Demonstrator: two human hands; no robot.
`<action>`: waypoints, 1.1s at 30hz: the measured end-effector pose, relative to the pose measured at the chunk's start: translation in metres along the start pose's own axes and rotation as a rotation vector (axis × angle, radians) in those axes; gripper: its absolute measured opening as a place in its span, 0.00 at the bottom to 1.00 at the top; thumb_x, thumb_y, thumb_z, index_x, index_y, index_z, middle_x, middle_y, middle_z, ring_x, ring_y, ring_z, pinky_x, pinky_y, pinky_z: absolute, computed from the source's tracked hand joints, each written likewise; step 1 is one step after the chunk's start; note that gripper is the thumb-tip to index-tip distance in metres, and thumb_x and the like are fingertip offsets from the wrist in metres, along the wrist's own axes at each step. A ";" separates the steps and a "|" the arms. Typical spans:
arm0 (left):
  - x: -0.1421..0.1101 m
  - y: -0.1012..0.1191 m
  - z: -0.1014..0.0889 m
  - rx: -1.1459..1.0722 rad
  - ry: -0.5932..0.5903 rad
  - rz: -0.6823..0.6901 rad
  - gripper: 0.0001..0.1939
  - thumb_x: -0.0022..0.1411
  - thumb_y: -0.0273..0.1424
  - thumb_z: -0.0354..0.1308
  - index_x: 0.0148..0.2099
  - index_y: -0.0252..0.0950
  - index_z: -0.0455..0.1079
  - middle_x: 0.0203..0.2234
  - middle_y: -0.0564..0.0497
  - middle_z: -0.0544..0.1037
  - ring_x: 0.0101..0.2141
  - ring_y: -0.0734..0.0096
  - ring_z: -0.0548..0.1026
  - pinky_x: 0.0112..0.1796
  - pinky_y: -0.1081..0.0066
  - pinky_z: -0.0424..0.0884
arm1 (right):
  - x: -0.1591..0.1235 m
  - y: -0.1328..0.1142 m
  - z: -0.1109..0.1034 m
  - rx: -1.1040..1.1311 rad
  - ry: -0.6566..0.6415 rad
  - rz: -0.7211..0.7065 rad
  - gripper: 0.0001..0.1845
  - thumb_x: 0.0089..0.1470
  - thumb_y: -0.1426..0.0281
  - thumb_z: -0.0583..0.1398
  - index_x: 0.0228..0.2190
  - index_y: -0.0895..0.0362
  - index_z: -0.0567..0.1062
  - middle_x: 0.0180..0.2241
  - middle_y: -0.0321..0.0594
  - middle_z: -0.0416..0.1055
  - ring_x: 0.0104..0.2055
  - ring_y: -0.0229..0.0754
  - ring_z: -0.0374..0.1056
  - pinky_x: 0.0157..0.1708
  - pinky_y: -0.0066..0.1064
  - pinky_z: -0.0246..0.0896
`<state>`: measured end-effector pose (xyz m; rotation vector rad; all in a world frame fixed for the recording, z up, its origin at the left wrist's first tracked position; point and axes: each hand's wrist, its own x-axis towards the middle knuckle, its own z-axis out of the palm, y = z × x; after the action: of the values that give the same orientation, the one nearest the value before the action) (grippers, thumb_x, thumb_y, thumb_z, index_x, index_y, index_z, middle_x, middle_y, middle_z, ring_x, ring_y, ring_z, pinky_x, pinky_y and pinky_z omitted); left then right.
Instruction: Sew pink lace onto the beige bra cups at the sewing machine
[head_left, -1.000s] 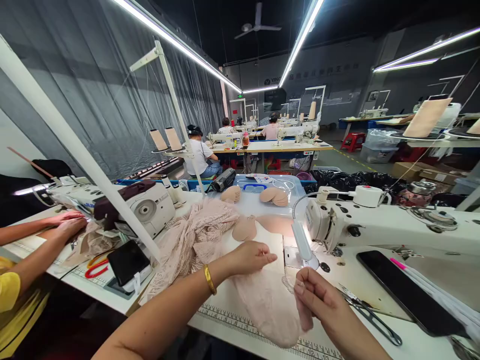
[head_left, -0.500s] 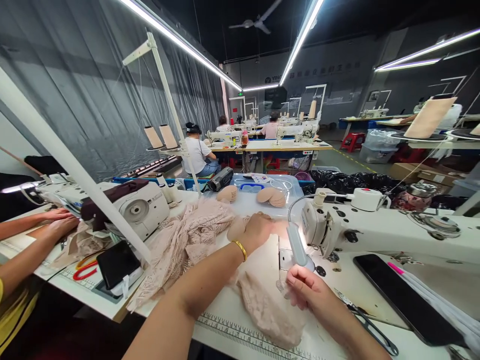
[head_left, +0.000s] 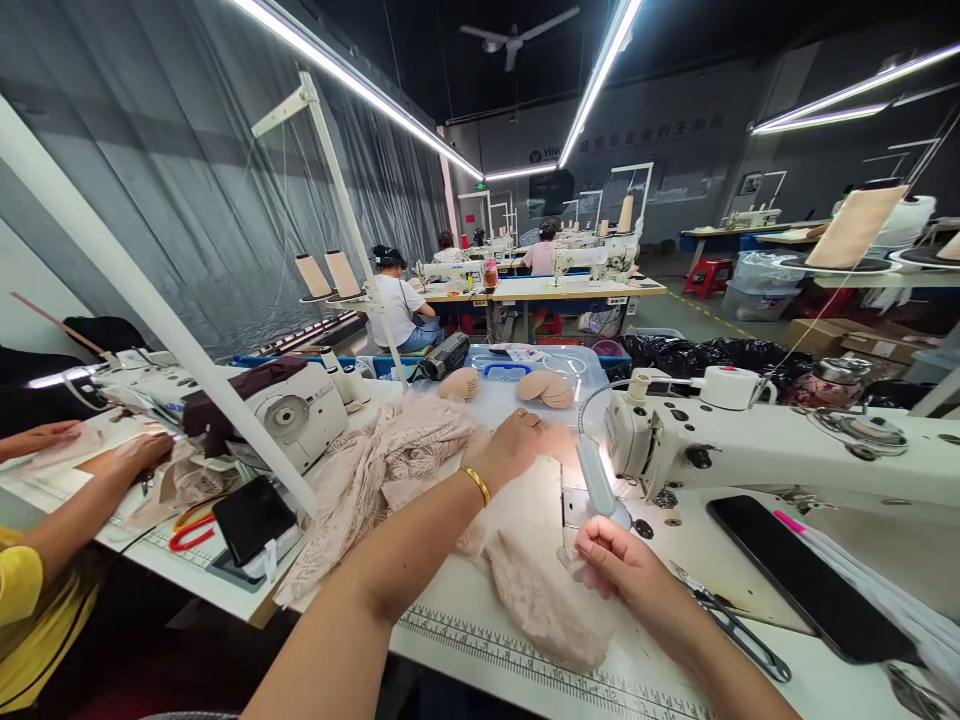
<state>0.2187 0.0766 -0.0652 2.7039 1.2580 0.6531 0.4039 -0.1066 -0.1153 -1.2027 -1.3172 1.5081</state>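
My left hand (head_left: pixel 516 447) reaches across the table with fingers bent down at a flat beige pad (head_left: pixel 560 441). Its fingertips are partly hidden, so I cannot tell what they grip. My right hand (head_left: pixel 619 562) is closed in a pinch on a small sheer strip (head_left: pixel 568 560), just in front of the sewing machine's lamp (head_left: pixel 596 480). Between my arms, a beige lace piece (head_left: pixel 544 605) lies crumpled above the table's printed ruler. A heap of beige lace fabric (head_left: pixel 397 450) lies left of my left forearm.
The sewing machine (head_left: pixel 750 440) stands at right, with thread snips (head_left: pixel 739 630) and a black phone (head_left: pixel 806 580) before it. Stacked beige pads (head_left: pixel 550 388) rest on a plastic bin (head_left: pixel 517 410). A thread-stand pole (head_left: pixel 165 310) crosses at left. A co-worker's hands (head_left: pixel 139 455) work there.
My left hand has moved forward from above the lace piece to the beige pad. The lace piece has been let go by the left hand and lies crumpled. My right hand has shifted slightly.
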 end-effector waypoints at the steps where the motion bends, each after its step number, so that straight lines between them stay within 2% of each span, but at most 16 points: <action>1: 0.003 0.003 -0.001 -0.024 0.019 -0.011 0.03 0.71 0.26 0.62 0.42 0.34 0.75 0.42 0.47 0.80 0.50 0.58 0.77 0.57 0.54 0.72 | 0.000 0.000 0.000 0.000 0.006 0.000 0.28 0.60 0.40 0.64 0.34 0.52 0.71 0.26 0.32 0.72 0.29 0.40 0.62 0.33 0.34 0.54; 5: 0.000 0.006 -0.020 -0.157 0.183 -0.142 0.06 0.72 0.24 0.55 0.42 0.35 0.74 0.45 0.41 0.77 0.52 0.56 0.75 0.58 0.55 0.71 | 0.001 0.002 -0.001 0.002 0.029 0.007 0.27 0.58 0.40 0.64 0.35 0.51 0.73 0.26 0.33 0.74 0.28 0.42 0.65 0.32 0.34 0.57; 8: -0.032 0.006 -0.042 -0.292 0.262 -0.282 0.15 0.70 0.25 0.50 0.56 0.35 0.69 0.40 0.45 0.76 0.40 0.63 0.78 0.45 0.60 0.78 | 0.003 0.004 -0.001 0.019 0.035 0.012 0.27 0.58 0.40 0.65 0.36 0.52 0.75 0.26 0.34 0.74 0.28 0.42 0.66 0.33 0.35 0.59; 10: -0.065 0.012 -0.055 -0.399 0.230 -0.324 0.20 0.70 0.26 0.48 0.62 0.35 0.65 0.34 0.51 0.75 0.30 0.68 0.77 0.35 0.66 0.79 | 0.004 0.005 0.000 0.037 0.032 0.011 0.28 0.58 0.40 0.64 0.37 0.52 0.75 0.26 0.34 0.74 0.29 0.43 0.66 0.33 0.35 0.60; 11: -0.083 0.017 -0.060 -0.452 0.198 -0.327 0.18 0.70 0.27 0.48 0.59 0.35 0.66 0.31 0.53 0.75 0.28 0.70 0.78 0.33 0.68 0.78 | 0.004 0.006 0.000 0.047 0.030 0.008 0.28 0.58 0.39 0.64 0.37 0.52 0.76 0.26 0.34 0.74 0.29 0.43 0.66 0.34 0.36 0.60; 13: -0.117 0.030 -0.066 -0.571 0.141 -0.330 0.11 0.71 0.31 0.50 0.51 0.35 0.70 0.29 0.53 0.74 0.27 0.70 0.79 0.32 0.68 0.79 | 0.005 0.007 0.001 0.070 0.029 0.000 0.30 0.59 0.37 0.62 0.37 0.53 0.76 0.27 0.35 0.74 0.29 0.43 0.67 0.34 0.36 0.62; 15: -0.145 0.044 -0.065 -0.831 0.066 -0.365 0.09 0.70 0.36 0.56 0.46 0.36 0.70 0.29 0.53 0.74 0.29 0.69 0.80 0.35 0.66 0.81 | 0.004 0.007 0.002 0.095 0.026 -0.011 0.34 0.60 0.34 0.59 0.37 0.54 0.75 0.29 0.36 0.73 0.30 0.43 0.67 0.35 0.37 0.63; 18: -0.167 0.063 -0.056 -1.081 0.015 -0.408 0.11 0.67 0.40 0.62 0.43 0.37 0.70 0.31 0.54 0.72 0.31 0.69 0.79 0.39 0.64 0.82 | 0.000 0.006 0.003 0.111 0.014 -0.025 0.37 0.62 0.32 0.55 0.37 0.54 0.75 0.31 0.38 0.74 0.32 0.43 0.68 0.35 0.36 0.63; 20: -0.172 0.071 -0.050 -1.090 0.033 -0.389 0.12 0.65 0.41 0.64 0.41 0.38 0.69 0.35 0.52 0.71 0.32 0.70 0.77 0.38 0.64 0.81 | -0.002 0.005 0.002 0.091 0.005 -0.033 0.35 0.62 0.33 0.58 0.38 0.54 0.75 0.31 0.39 0.75 0.33 0.44 0.69 0.36 0.35 0.63; 22: -0.173 0.075 -0.051 -0.983 -0.004 -0.323 0.11 0.65 0.40 0.64 0.40 0.38 0.70 0.39 0.50 0.71 0.35 0.69 0.76 0.38 0.66 0.79 | -0.005 0.004 0.002 0.054 0.001 -0.049 0.32 0.60 0.37 0.63 0.38 0.55 0.76 0.31 0.38 0.77 0.33 0.43 0.68 0.37 0.35 0.63; 25: -0.168 0.075 -0.065 -0.770 -0.114 -0.163 0.11 0.68 0.41 0.63 0.44 0.39 0.75 0.42 0.48 0.73 0.42 0.63 0.75 0.46 0.63 0.76 | -0.009 0.002 0.002 0.000 -0.001 -0.086 0.28 0.60 0.41 0.67 0.39 0.54 0.77 0.31 0.37 0.77 0.33 0.44 0.67 0.39 0.37 0.62; 28: -0.152 0.073 -0.084 -0.695 -0.140 -0.074 0.17 0.69 0.47 0.64 0.50 0.40 0.75 0.45 0.47 0.74 0.49 0.59 0.72 0.55 0.58 0.70 | -0.014 -0.001 0.003 -0.043 -0.007 -0.114 0.26 0.61 0.43 0.67 0.42 0.53 0.77 0.30 0.35 0.74 0.36 0.46 0.68 0.41 0.37 0.62; 30: -0.138 0.073 -0.093 -0.702 -0.228 -0.059 0.19 0.67 0.49 0.65 0.49 0.40 0.76 0.45 0.47 0.74 0.50 0.58 0.72 0.51 0.61 0.71 | -0.018 -0.004 0.005 -0.106 -0.017 -0.139 0.23 0.63 0.45 0.66 0.41 0.52 0.78 0.30 0.33 0.71 0.36 0.45 0.67 0.41 0.36 0.61; 33: -0.119 0.071 -0.097 -0.726 -0.359 -0.116 0.22 0.67 0.53 0.63 0.44 0.39 0.75 0.37 0.51 0.73 0.41 0.64 0.71 0.40 0.69 0.69 | -0.027 -0.009 0.007 -0.274 -0.001 -0.189 0.19 0.68 0.49 0.62 0.37 0.51 0.77 0.31 0.33 0.69 0.35 0.43 0.64 0.38 0.34 0.58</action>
<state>0.1612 -0.0690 0.0002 2.0155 0.8562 0.4586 0.4030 -0.1330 -0.1018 -1.2053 -1.6286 1.2227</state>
